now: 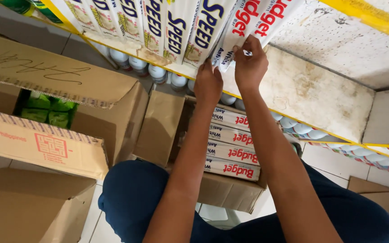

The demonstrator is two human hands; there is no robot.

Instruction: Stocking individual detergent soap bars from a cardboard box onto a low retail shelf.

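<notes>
Both hands are reaching up and away to the far shelf [320, 90]. The right hand [250, 65] is pinching the lower end of a white bar pack with red lettering [253, 22], fingers curled over its edge, thumb side toward the left hand. The left hand [208, 83] is lying just left of it, fingers pressed together against the bottom edge of the same pack; whether it is gripping cannot be told. The pack is standing upright on the shelf, at the right end of a row of white packs with blue lettering [176, 27].

Nearer, between the forearms, an open cardboard box [228, 193] is resting at the person's knees, holding four more red-lettered packs [232, 148] stacked flat. To the left, a larger open carton [59, 90] is showing green packets [50, 110] inside. White round-topped bottles [154, 71] are standing beneath the shelf edge.
</notes>
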